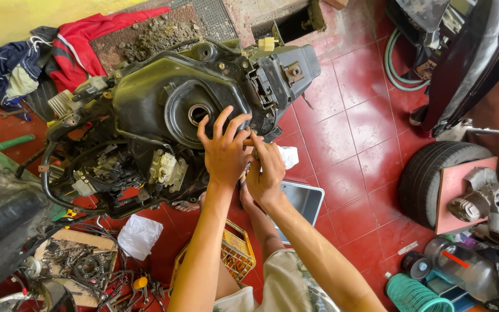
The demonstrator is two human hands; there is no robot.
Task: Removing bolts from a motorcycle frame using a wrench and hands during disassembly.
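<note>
A stripped scooter body (pixel 145 110) with a black plastic tank shell stands on the red tiled floor, its round filler opening (pixel 198 114) facing up. My left hand (pixel 222 149) lies flat with fingers spread against the shell just right of that opening. My right hand (pixel 265 169) sits beside it, fingers pinched at the shell's lower right edge; whatever they pinch is too small to make out. A white rag (pixel 289 156) shows just behind the right hand.
A grey metal tray (pixel 306 199) and a yellow crate (pixel 235 248) lie under my arms. A tyre (pixel 434 179) with an engine part (pixel 486 202) sits at right. A parts box (pixel 76 263), bottles (pixel 457 266) and red and blue clothes (pixel 59 49) surround.
</note>
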